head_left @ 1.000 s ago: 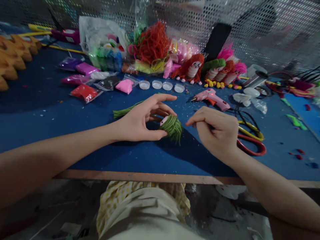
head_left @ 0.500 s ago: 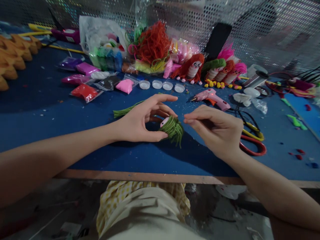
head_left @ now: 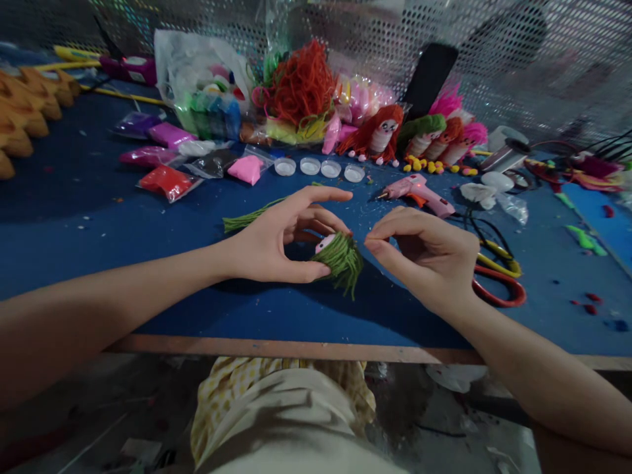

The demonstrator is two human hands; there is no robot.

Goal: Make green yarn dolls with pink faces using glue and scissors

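My left hand (head_left: 276,238) grips a small doll (head_left: 338,255) with a pink face and green yarn hair, thumb under it and fingers above, just over the blue table (head_left: 99,217). My right hand (head_left: 428,253) hovers right beside the doll's hair, thumb and forefinger pinched together; whether a strand sits between them is too small to tell. A bundle of green yarn (head_left: 249,216) lies on the table behind my left hand.
A pink glue gun (head_left: 419,193) and red-and-yellow scissors (head_left: 496,280) lie to the right. Finished yarn dolls (head_left: 382,136), orange yarn (head_left: 302,82), white caps (head_left: 320,168) and coloured clay packets (head_left: 170,181) fill the back. The table's wooden front edge (head_left: 296,349) runs below my hands.
My right hand lifted from a low fist and moved left toward the doll, fingers now pinched beside its hair. My left hand and the doll barely shifted.
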